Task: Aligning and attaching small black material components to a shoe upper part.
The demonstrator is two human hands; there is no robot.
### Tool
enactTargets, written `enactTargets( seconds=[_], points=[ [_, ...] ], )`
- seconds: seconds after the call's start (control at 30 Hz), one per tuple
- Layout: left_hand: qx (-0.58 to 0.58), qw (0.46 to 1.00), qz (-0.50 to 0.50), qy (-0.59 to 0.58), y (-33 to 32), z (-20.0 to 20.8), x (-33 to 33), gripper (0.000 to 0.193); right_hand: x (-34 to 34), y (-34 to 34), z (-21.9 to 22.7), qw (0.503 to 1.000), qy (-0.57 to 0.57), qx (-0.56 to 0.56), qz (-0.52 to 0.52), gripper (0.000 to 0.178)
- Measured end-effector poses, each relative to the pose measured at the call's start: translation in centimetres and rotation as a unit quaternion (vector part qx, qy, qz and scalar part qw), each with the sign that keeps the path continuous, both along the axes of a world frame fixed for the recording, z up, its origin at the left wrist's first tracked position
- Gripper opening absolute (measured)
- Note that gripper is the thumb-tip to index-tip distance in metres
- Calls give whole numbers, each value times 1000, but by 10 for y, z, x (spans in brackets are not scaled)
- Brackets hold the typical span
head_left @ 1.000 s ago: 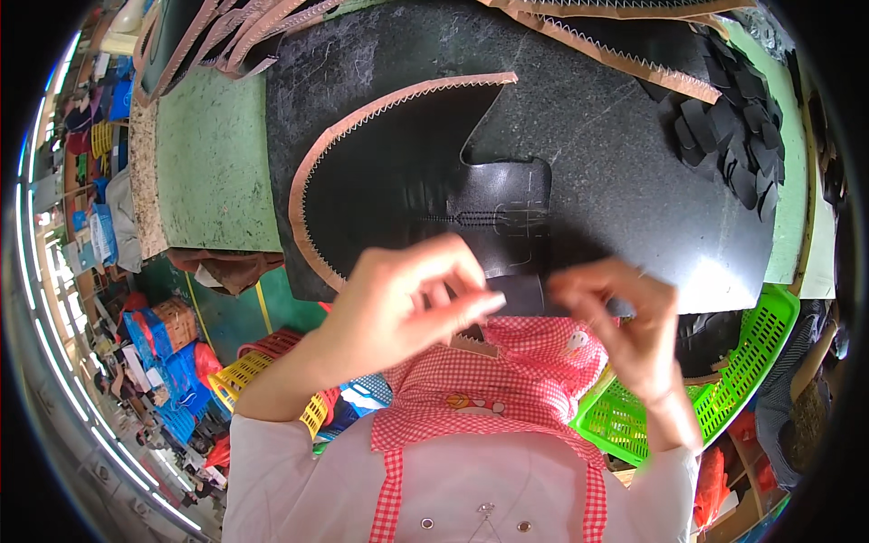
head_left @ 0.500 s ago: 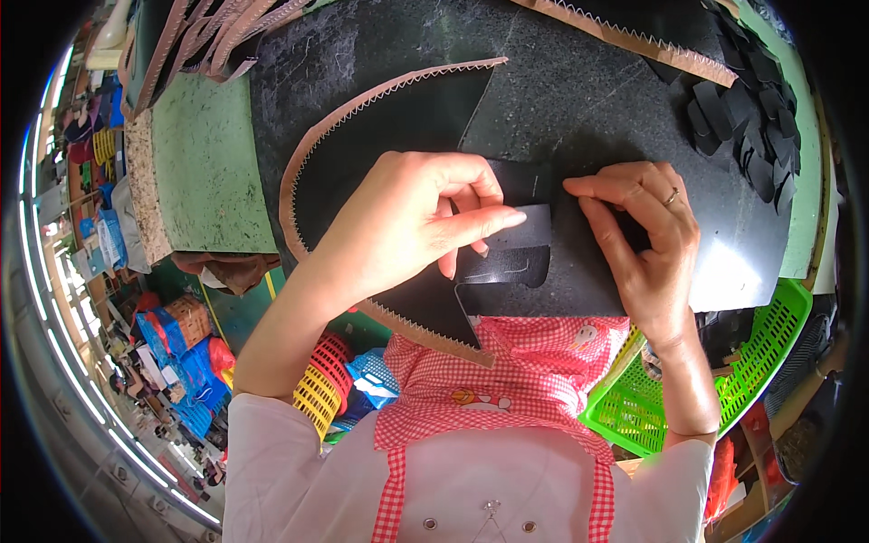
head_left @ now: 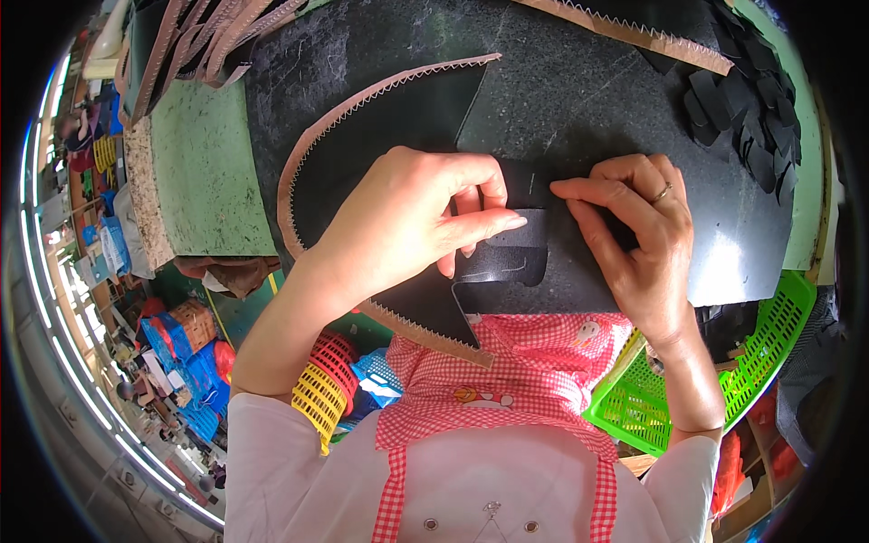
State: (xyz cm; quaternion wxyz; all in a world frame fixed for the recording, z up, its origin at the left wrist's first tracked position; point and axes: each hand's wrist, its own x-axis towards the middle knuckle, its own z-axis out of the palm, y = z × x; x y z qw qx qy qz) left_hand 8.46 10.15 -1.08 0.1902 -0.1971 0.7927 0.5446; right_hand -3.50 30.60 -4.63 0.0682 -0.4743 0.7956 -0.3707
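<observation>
A black material panel (head_left: 389, 127) with a curved tan edge band and zigzag stitching lies on the dark work surface. My left hand (head_left: 421, 213) rests over it, thumb and curled fingers closed at a small black fabric piece (head_left: 532, 233). That piece looks folded over, and a pale line crosses its lower part. My left fingers hide some of its left side. To the right of the piece is my right hand (head_left: 638, 222), with a ring on one finger. Its index finger and thumb point at the piece with a small gap between them, the other fingers curled; nothing shows in its grasp.
Black cut tabs (head_left: 751, 113) are piled at the far right. Another tan-edged panel (head_left: 634, 36) lies at the back, and tan-edged strips (head_left: 195, 41) hang at the far left. A green basket (head_left: 634, 416) stands below right, with yellow and red baskets (head_left: 324, 389) lower left.
My right hand has shifted slightly left and up, bringing its fingertips nearer the small black piece. My left hand stays nearly in place, its thumb still on the piece.
</observation>
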Motion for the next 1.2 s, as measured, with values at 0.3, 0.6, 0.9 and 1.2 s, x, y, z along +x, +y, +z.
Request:
enactTargets(
  seconds=[0.3, 0.6, 0.9, 1.2],
  points=[
    [-17, 1000, -2, 2, 2, 0, -1, 18, 2, 1, 1, 1000, -2, -1, 6, 21],
    [-6, 1000, 3, 0, 2, 3, -2, 19, 7, -3, 4, 999, 29, 18, 6, 27],
    [-272, 939, 43, 205, -11, -11, 40, 33, 15, -3, -1, 998, 42, 4, 36, 25],
    [-503, 835, 56, 218, -44, 4, 68, 67, 27, -7, 8, 994, 70, 50, 66, 39]
  ],
)
